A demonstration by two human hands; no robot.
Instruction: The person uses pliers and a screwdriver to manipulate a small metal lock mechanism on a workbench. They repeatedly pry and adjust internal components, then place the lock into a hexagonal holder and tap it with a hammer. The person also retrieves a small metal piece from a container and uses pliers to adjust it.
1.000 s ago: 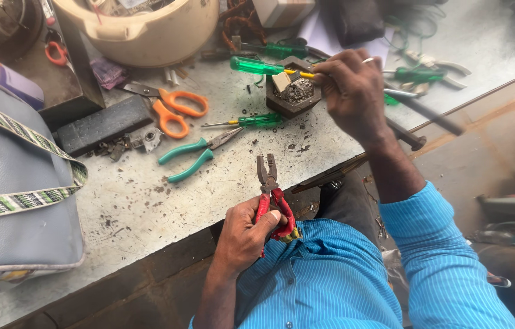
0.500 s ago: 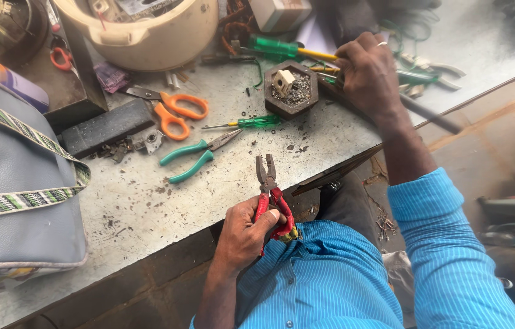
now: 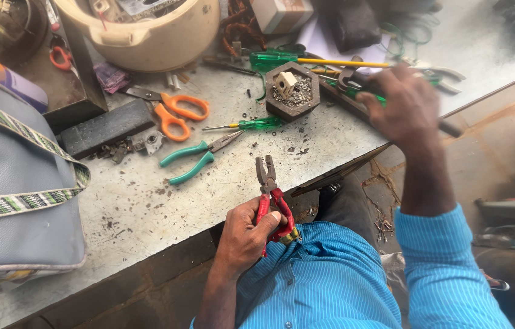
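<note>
Fingers of the left hand (image 3: 246,239) wrap tight around the red handles of a pair of pliers (image 3: 271,198), jaws pointing up and slightly parted, held just over the near edge of the workbench (image 3: 148,201). The right hand (image 3: 407,108) reaches across to the far side of the hexagonal wooden tray (image 3: 292,91) of small screws; its fingers curl over a dark tool (image 3: 355,80) there, though blur hides how firmly. Left of that tray lie a green screwdriver (image 3: 251,124), teal-handled pliers (image 3: 193,159) and orange scissors (image 3: 178,113). A grey bag (image 3: 14,201) sits well to the tray's left.
</note>
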